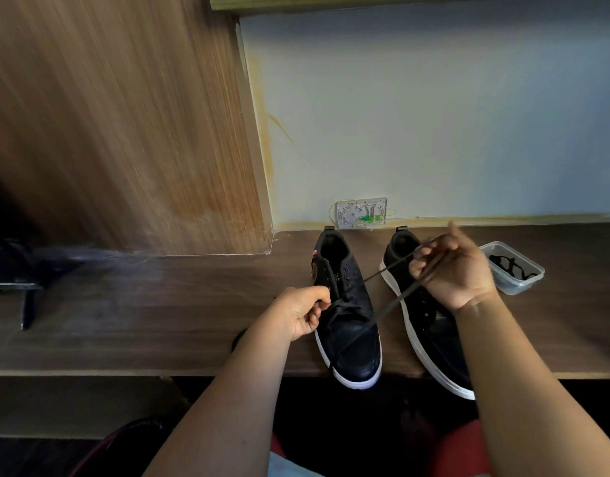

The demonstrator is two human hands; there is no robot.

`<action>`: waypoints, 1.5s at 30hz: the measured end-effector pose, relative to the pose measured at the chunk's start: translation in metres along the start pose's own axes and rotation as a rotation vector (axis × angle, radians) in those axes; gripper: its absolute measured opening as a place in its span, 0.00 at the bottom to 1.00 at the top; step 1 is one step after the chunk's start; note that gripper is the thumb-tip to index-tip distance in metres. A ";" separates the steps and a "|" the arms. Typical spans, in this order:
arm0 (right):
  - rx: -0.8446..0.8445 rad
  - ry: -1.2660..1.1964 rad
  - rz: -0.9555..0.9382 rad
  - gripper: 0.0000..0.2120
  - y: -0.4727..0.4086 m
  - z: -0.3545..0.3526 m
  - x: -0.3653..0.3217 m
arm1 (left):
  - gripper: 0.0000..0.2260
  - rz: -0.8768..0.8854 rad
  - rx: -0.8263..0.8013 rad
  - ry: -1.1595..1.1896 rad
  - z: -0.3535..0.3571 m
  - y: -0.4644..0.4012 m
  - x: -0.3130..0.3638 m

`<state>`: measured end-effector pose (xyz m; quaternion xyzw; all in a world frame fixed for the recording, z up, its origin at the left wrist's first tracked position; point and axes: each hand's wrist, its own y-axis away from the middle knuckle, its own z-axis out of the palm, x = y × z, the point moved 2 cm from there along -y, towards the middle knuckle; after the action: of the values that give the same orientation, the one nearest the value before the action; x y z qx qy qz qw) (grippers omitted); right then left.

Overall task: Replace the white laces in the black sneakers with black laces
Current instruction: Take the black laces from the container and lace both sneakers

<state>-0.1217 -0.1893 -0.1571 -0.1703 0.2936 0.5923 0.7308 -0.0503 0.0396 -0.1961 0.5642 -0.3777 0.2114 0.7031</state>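
Black sneakers sit side by side on the wooden desk (159, 304), toes hanging over the near edge: the left sneaker (348, 321) and the right sneaker (431, 339), both white-soled. I see a clear plastic container (523, 284) just right of them holding another dark lace (508, 265), a white wall box (362, 213) behind the heels, and a wooden panel (124, 115) rising at left. My left hand (303, 313) pinches a black lace (393, 304) at the left sneaker's eyelets. My right hand (451, 266), raised over the right sneaker, grips two strands of that lace, stretched taut across the gap between them.
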 end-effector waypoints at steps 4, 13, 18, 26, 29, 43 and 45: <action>-0.120 -0.248 -0.151 0.16 0.005 0.003 -0.008 | 0.09 0.007 -0.007 -0.014 0.000 0.001 0.000; 0.410 1.768 -0.284 0.22 -0.006 0.015 0.034 | 0.08 -0.009 -0.062 -0.027 -0.004 -0.002 0.000; 0.001 1.806 -0.311 0.01 -0.002 0.040 0.057 | 0.04 0.019 -0.044 -0.093 -0.003 0.000 0.000; -0.294 1.681 -0.074 0.06 0.009 0.025 0.064 | 0.05 -0.024 -0.109 0.056 -0.001 -0.001 -0.002; -0.252 1.700 -0.262 0.07 0.012 0.017 0.073 | 0.05 -0.065 -0.144 0.142 -0.002 0.004 -0.002; 0.053 1.791 -0.700 0.06 0.024 0.013 0.099 | 0.05 -0.054 -0.078 0.017 -0.002 0.009 -0.004; 0.012 1.674 -0.600 0.10 0.022 0.011 0.097 | 0.05 -0.049 -0.057 0.004 -0.002 0.008 -0.002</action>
<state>-0.1284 -0.1032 -0.2073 -0.6132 0.6777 0.0557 0.4020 -0.0562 0.0443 -0.1929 0.5524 -0.3680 0.1843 0.7249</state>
